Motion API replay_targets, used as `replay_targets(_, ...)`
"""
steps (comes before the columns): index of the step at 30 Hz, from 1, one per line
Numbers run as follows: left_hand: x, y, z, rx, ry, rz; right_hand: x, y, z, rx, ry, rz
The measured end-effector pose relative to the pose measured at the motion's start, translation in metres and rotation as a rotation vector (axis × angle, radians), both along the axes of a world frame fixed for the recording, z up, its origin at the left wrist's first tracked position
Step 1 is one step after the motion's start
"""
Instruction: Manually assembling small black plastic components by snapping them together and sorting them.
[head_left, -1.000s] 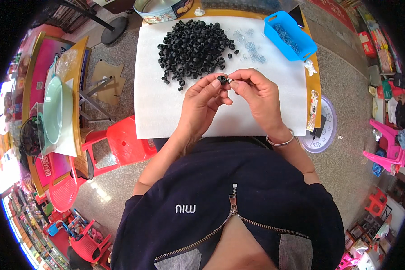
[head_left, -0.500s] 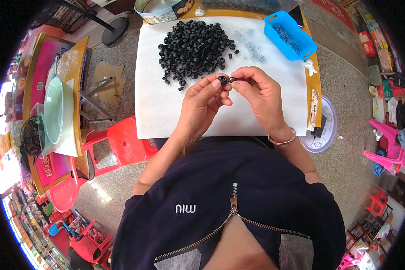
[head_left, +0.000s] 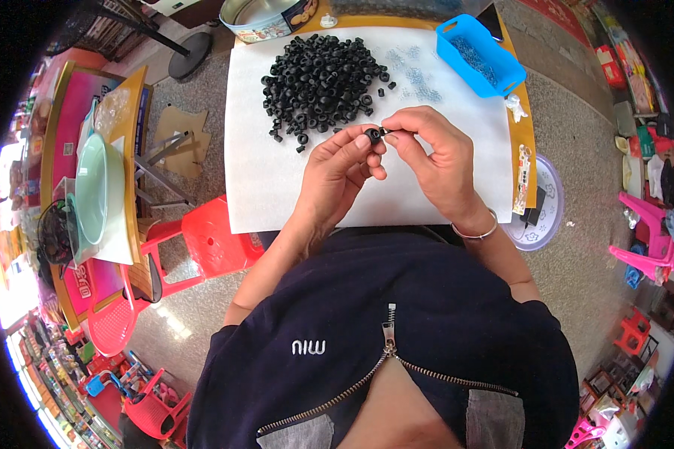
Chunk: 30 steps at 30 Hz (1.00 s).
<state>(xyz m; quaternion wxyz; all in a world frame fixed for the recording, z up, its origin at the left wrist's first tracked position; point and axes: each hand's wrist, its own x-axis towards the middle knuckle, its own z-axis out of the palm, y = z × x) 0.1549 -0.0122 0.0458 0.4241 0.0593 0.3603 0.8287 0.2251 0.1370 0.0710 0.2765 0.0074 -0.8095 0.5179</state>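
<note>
Over the white sheet (head_left: 269, 191) on the table, my two hands meet fingertip to fingertip. My left hand (head_left: 333, 172) pinches a small round black part with a hole in it (head_left: 372, 136) between thumb and fingers. Touching its right side is a smaller black piece (head_left: 383, 132), pinched between the thumb and forefinger of my right hand (head_left: 442, 161); whether the two pieces are joined is too small to tell. Beyond my hands lies a heap of similar black parts (head_left: 318, 86). To its right are scattered tiny clear or silvery pieces (head_left: 419, 82).
A blue plastic basket (head_left: 463, 72) holding more tiny pieces stands at the table's far right. A round tin (head_left: 266, 30) sits at the far left. A red stool (head_left: 213, 232) is beside the table; a side table with a green basin (head_left: 97, 187) stands farther left.
My right fingers have shifted slightly at the black part, and the smaller piece now shows a little differently. Both hands keep their grip; the view has moved slightly.
</note>
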Motion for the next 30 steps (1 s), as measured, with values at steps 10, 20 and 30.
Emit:
replay_targets(10,0.0008,-0.0001,-0.0001,-0.062,0.032,0.016,0.0001,-0.0006,-0.0004,0.072,-0.025,0.009)
replay_targets(20,-0.0013,-0.0010,0.0039,-0.159,0.119,0.034,-0.0008,0.0038,-0.0032,0.063,-0.061,0.073)
replay_targets(30,-0.0022,-0.0027,0.0047,-0.236,0.181,0.008,-0.0028,-0.0003,-0.0076,0.304,0.078,0.025)
